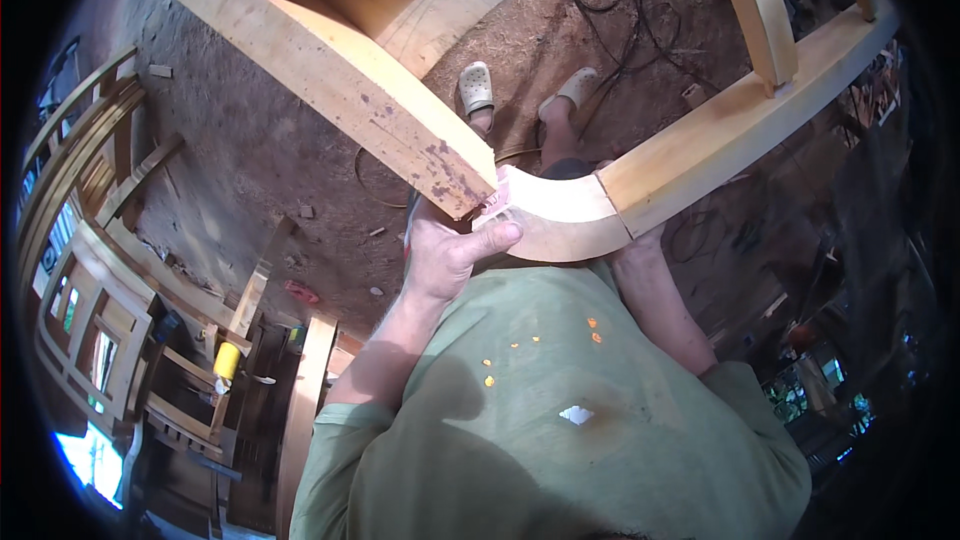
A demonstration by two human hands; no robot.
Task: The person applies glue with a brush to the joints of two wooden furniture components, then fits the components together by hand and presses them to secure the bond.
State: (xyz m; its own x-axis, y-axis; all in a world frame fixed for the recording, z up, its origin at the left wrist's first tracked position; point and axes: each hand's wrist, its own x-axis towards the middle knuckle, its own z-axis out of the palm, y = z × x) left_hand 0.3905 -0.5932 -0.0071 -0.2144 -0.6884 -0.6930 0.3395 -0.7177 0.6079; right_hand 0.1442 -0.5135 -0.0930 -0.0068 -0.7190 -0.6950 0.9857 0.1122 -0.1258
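Note:
A curved wooden corner piece (pixel 560 225) bridges the ends of two wooden beams in front of my body. Its right end meets the right beam (pixel 720 135) along a thin dark seam. At its left end, a small jagged gap shows beside the stained left beam (pixel 340 100). My left hand (pixel 450 252) grips the piece near that joint, thumb laid across its face and fingers out of sight beneath. My right hand (pixel 638 248) holds it from below near the seam, its fingers mostly hidden by the wood.
Wide planks (pixel 450 0) and a curved upright (pixel 757 15) belong to the same frame. Black cables (pixel 625 15) lie on the dirt floor near feet in pale clogs (pixel 476 86). At left stand wooden chair-like frames (pixel 95 310) and a yellow cylinder (pixel 227 361).

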